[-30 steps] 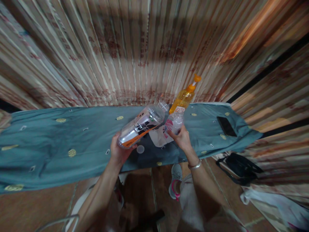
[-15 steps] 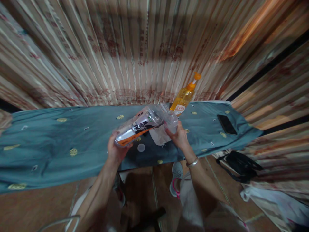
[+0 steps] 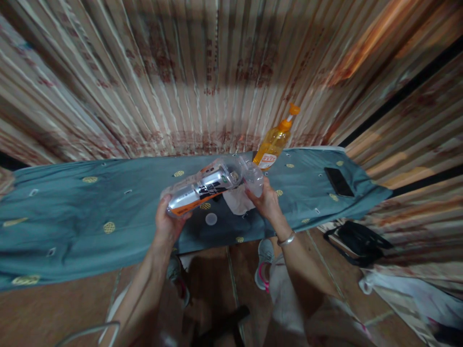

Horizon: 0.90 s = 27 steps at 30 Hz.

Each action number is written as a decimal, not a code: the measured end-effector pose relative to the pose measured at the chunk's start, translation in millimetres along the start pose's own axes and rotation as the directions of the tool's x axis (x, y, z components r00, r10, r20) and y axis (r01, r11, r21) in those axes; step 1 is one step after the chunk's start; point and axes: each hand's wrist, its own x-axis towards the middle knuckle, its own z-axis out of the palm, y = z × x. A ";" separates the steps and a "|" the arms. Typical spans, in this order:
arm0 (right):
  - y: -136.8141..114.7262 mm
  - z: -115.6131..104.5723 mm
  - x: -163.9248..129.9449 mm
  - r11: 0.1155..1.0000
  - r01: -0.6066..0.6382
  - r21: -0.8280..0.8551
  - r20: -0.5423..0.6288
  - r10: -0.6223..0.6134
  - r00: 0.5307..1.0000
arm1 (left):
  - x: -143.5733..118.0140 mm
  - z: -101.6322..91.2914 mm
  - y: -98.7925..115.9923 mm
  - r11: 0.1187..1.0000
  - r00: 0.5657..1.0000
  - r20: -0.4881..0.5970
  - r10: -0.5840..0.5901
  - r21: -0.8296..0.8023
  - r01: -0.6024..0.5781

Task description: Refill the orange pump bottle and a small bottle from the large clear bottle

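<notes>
Wrapped round the base of a large clear plastic bottle (image 3: pixel 202 189) with a silver, black and orange label, my left hand (image 3: pixel 169 219) keeps it tilted, its neck pointing right and slightly up. My right hand (image 3: pixel 266 200) grips a small clear plastic bottle (image 3: pixel 253 180) against the neck of the larger one. Their mouths meet or nearly meet; I cannot tell whether they touch. Below them a pale cloth or tissue (image 3: pixel 237 201) lies on the table, partly hidden. Nearer to me is a round whitish disc (image 3: pixel 211 219), perhaps a cap.
An orange pump bottle of yellow liquid (image 3: pixel 273 146) stands behind my right hand. A black phone (image 3: pixel 339 181) lies farther right on the teal tablecloth (image 3: pixel 137 207). On the floor at right rests a black bag (image 3: pixel 360 241). A pleated curtain (image 3: pixel 202 72) hangs behind the table.
My left hand and the large bottle have shifted slightly left. Both hands keep their hold, and the two bottles stay neck to neck. The view has moved a little.
</notes>
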 end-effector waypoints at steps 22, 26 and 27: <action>1.4 6.0 -1.0 0.996 0.075 -0.053 0.001 -0.075 0.997 | 6.5 0.5 21.4 0.960 0.965 0.009 0.261 0.103 -0.261; 1.1 6.9 -1.2 0.994 0.084 -0.064 -0.001 -0.085 0.996 | 7.7 1.6 21.9 0.951 0.955 0.014 0.296 0.088 -0.296; 1.1 6.9 -1.2 0.994 0.087 -0.066 -0.001 -0.087 0.996 | 8.4 1.9 21.8 0.950 0.954 0.012 0.300 0.090 -0.300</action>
